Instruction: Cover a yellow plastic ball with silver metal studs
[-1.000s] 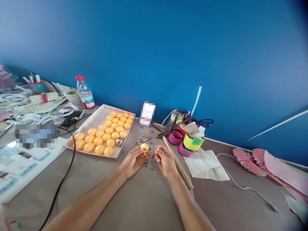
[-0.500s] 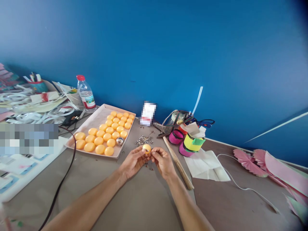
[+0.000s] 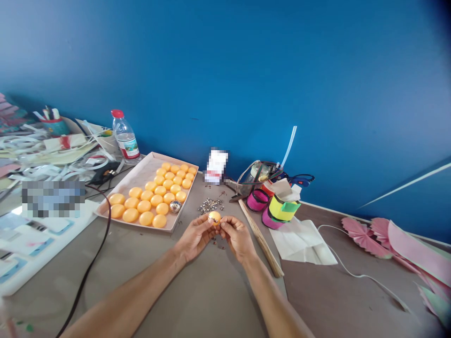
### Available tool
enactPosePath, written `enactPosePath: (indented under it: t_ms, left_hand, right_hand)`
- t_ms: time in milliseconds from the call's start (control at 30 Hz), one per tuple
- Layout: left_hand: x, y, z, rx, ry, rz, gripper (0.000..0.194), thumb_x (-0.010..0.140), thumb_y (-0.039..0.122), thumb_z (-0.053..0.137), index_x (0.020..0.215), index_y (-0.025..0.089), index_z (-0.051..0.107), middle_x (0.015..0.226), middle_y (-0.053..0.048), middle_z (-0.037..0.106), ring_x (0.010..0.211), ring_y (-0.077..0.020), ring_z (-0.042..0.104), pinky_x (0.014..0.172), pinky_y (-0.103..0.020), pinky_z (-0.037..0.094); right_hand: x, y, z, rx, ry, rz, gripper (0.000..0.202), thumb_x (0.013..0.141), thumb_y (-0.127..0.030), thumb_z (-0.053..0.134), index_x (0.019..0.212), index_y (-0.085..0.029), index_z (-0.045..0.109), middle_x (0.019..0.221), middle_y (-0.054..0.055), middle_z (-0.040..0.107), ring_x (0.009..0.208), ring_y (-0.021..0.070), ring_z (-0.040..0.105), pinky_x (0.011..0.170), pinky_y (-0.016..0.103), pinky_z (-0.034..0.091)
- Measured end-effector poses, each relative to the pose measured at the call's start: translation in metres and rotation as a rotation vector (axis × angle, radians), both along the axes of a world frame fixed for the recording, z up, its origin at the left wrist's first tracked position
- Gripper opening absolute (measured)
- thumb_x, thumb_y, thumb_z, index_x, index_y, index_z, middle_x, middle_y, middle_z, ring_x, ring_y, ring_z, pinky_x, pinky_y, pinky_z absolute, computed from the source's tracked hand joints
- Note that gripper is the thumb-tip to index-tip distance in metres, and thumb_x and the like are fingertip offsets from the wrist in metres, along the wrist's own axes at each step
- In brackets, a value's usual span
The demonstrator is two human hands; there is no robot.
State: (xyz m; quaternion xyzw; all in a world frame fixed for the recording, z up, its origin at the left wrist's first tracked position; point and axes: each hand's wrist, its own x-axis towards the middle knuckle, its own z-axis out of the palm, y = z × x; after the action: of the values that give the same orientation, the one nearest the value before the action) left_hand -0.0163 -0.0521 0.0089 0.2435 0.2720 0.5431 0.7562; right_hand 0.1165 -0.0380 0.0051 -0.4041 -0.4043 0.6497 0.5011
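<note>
My left hand (image 3: 196, 237) holds an orange ping-pong ball (image 3: 214, 216) between thumb and fingers above the table. A few dark, shiny bits show on the ball's lower side. My right hand (image 3: 237, 234) is closed in a pinch at the ball's right side, and whatever lies between its fingertips is too small to make out. Just beyond the hands lies a pile of small shiny metal tacks (image 3: 209, 205). To the left, a shallow tray (image 3: 136, 171) holds rows of orange ping-pong balls (image 3: 143, 206) and one silver-covered ball (image 3: 175, 206).
Right of the hands lie a wooden strip (image 3: 262, 241), a magenta tape roll (image 3: 257, 200), a yellow-and-magenta container (image 3: 281, 210) and white paper (image 3: 305, 244). A bottle (image 3: 127, 141) stands behind the tray. A dark cable (image 3: 93, 263) crosses the left side. Pink folded paper (image 3: 416, 244) lies far right.
Almost nothing differs. The right hand's fingertips have shifted very slightly left against the ball, which both hands keep in nearly the same place.
</note>
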Motion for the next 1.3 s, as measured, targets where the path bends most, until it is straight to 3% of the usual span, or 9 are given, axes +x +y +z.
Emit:
enactPosePath:
  t_ms: [733,900,967,1067,1167,1300]
  left_hand:
    - [0.006,-0.006,0.003,0.126,0.097,0.015,0.022,0.074,0.026,0.065,0.09,0.012,0.063,0.08,-0.006,0.061,0.069,-0.0143,0.058,0.069,-0.028,0.046]
    - [0.007,-0.006,0.002,0.087,0.059,0.001,0.023,0.073,0.024,0.066,0.092,0.012,0.063,0.082,-0.006,0.063,0.07,-0.0143,0.06,0.071,-0.028,0.047]
    - [0.006,-0.005,0.001,0.029,0.023,0.006,0.023,0.073,0.022,0.066,0.093,0.011,0.063,0.084,-0.006,0.064,0.073,-0.014,0.06,0.074,-0.027,0.047]
    - [0.003,-0.003,-0.001,-0.07,-0.031,0.015,0.02,0.072,0.021,0.067,0.089,0.011,0.064,0.082,-0.007,0.065,0.074,-0.0138,0.061,0.074,-0.026,0.048]
    - [0.0,0.0,-0.004,-0.096,-0.071,0.032,0.017,0.073,0.02,0.066,0.086,0.01,0.063,0.081,-0.007,0.066,0.074,-0.0146,0.062,0.073,-0.027,0.049]
    - [-0.001,0.002,-0.004,-0.072,-0.09,0.033,0.017,0.075,0.019,0.064,0.088,0.01,0.062,0.082,-0.008,0.065,0.075,-0.0146,0.063,0.074,-0.026,0.05]
  right_hand:
    - [-0.001,0.0,-0.008,0.011,-0.037,-0.021,0.015,0.065,-0.027,0.066,0.071,-0.019,0.054,0.056,-0.005,0.057,0.046,0.0072,0.042,0.048,0.021,0.032]
    - [-0.002,0.002,-0.004,-0.045,0.038,-0.037,0.028,0.059,-0.027,0.071,0.075,-0.021,0.05,0.06,-0.006,0.055,0.05,0.0091,0.048,0.045,0.02,0.031]
    - [0.005,0.005,-0.003,-0.048,0.018,-0.001,0.025,0.061,-0.03,0.069,0.075,-0.021,0.05,0.058,-0.006,0.053,0.046,0.0079,0.045,0.046,0.02,0.032]
    - [0.019,0.012,-0.005,0.048,-0.184,-0.014,0.017,0.069,-0.034,0.061,0.078,-0.021,0.055,0.057,-0.006,0.051,0.043,0.0073,0.039,0.047,0.022,0.034]
    - [0.03,0.016,-0.009,0.298,-0.629,-0.107,0.015,0.073,-0.027,0.054,0.083,-0.019,0.062,0.071,0.001,0.059,0.061,0.0139,0.052,0.059,0.026,0.041]
    - [0.027,0.011,-0.015,0.58,-1.041,-0.009,0.032,0.078,-0.014,0.043,0.103,-0.019,0.062,0.088,0.007,0.059,0.079,0.0176,0.056,0.072,0.028,0.042]
